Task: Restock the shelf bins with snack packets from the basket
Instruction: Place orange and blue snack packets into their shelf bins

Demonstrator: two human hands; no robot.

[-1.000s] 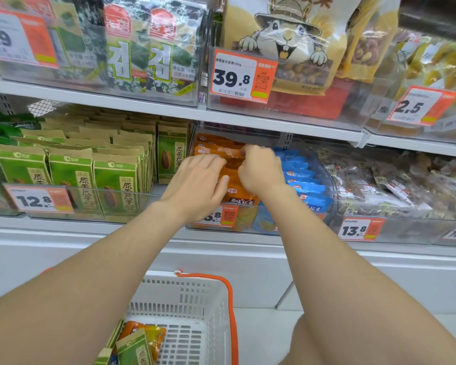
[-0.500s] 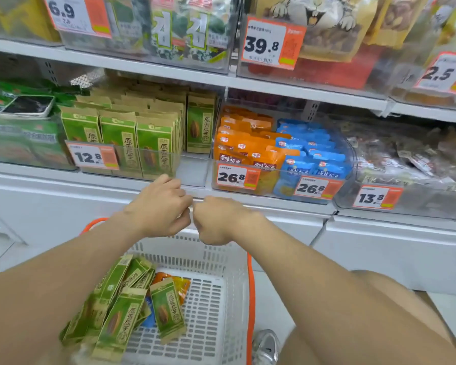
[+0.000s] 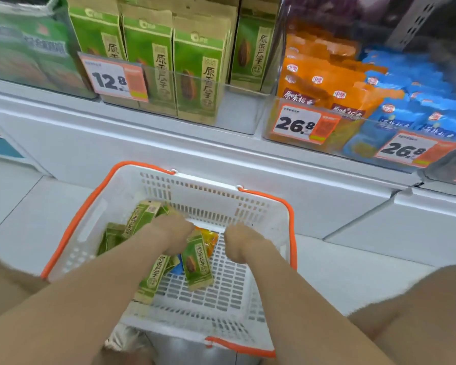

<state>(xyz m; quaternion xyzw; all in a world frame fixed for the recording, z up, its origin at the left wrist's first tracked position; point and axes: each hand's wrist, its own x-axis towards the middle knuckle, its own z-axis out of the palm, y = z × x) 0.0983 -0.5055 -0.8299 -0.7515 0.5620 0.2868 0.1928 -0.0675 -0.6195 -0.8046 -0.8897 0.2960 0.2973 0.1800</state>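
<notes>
Down in the basket [image 3: 95, 227], both hands, left hand [image 3: 173, 234], right hand [image 3: 244, 243], fingers' grip unclear.

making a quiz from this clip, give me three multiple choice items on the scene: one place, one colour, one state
1. Where are both hands?
A. in the basket
B. in the orange bin
C. on a price tag

2. What colour is the basket's rim?
A. blue
B. orange
C. green

3. What state is the basket in?
A. empty
B. filled to the rim
C. holding a few packets

Answers:
1 A: the left hand and right hand are down inside the basket.
2 B: an orange band runs round its white walls.
3 C: some green packets and an orange one lie in it, with much of the slotted floor bare.
</notes>
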